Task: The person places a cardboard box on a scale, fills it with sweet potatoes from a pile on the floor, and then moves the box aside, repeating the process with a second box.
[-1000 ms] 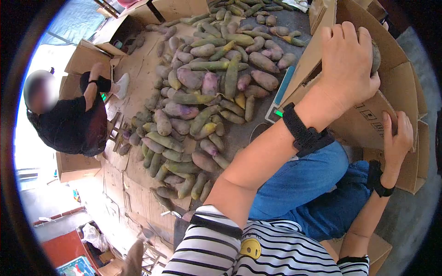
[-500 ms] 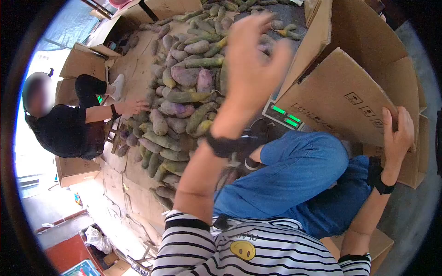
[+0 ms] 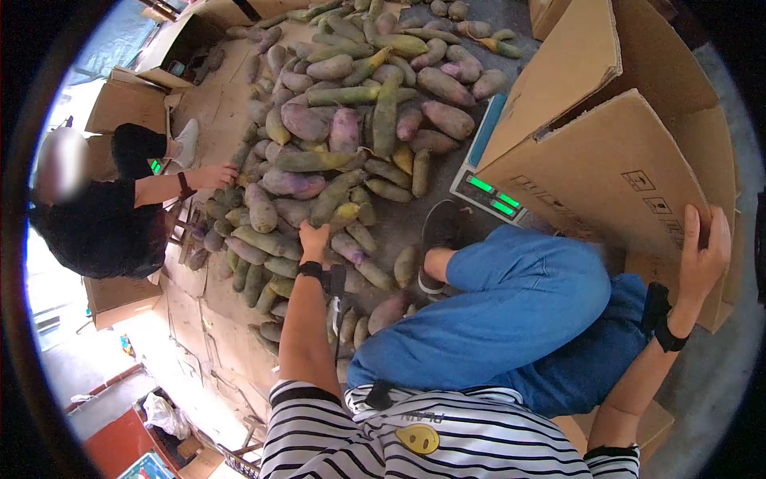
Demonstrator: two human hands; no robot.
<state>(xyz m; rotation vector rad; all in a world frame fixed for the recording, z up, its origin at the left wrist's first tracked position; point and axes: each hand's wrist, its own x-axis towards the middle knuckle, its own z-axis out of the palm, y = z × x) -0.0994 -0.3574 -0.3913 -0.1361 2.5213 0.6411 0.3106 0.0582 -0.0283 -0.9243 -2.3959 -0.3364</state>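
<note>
Reaching into a large pile of radishes, green and purple, my left hand has its fingers curled at the lower end of a long green radish. Its fingertips are partly hidden among the vegetables. My right hand grips the near wall of an open cardboard box, thumb and fingers at its edge. The box stands tilted on a digital scale whose green displays are lit. What lies inside the box is hidden from this angle.
Across the pile, a co-worker sits with one hand on the radishes. Near that person are more cardboard boxes. Flattened cardboard covers part of the floor. My bent knee lies between the pile and the box.
My left hand has come down from above the far side of the pile, beside the box, to the radishes nearer me. My right hand stays on the box.
</note>
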